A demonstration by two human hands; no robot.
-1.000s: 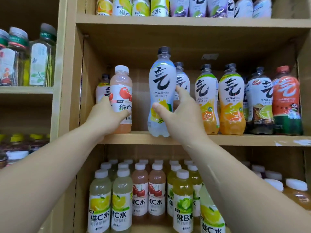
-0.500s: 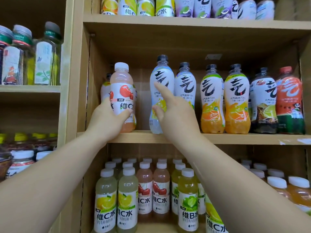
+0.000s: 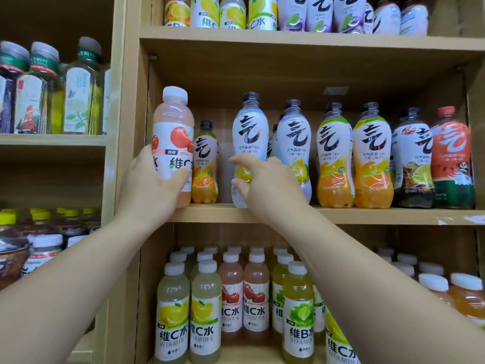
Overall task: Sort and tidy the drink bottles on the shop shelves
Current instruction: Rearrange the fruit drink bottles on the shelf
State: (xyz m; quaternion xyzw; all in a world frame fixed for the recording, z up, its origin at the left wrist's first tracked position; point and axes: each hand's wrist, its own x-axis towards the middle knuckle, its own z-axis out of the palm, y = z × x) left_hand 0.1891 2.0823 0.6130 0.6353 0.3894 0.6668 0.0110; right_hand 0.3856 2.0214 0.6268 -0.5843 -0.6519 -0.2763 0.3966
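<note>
The pink bottle [image 3: 172, 143] is gripped by the left hand [image 3: 152, 185] at the left end of the shelf [image 3: 367, 215]. Whether the white bottle [image 3: 249, 132] is held by the half-curled right hand [image 3: 267, 185] cannot be told. The orange bottle [image 3: 204, 164] just beside could be toppled if the pink one is swung carelessly.

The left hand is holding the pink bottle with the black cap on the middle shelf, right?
No, the cap is white, not black. The left hand is holding the pink bottle with the white cap on the middle shelf; the head view shows it.
</note>
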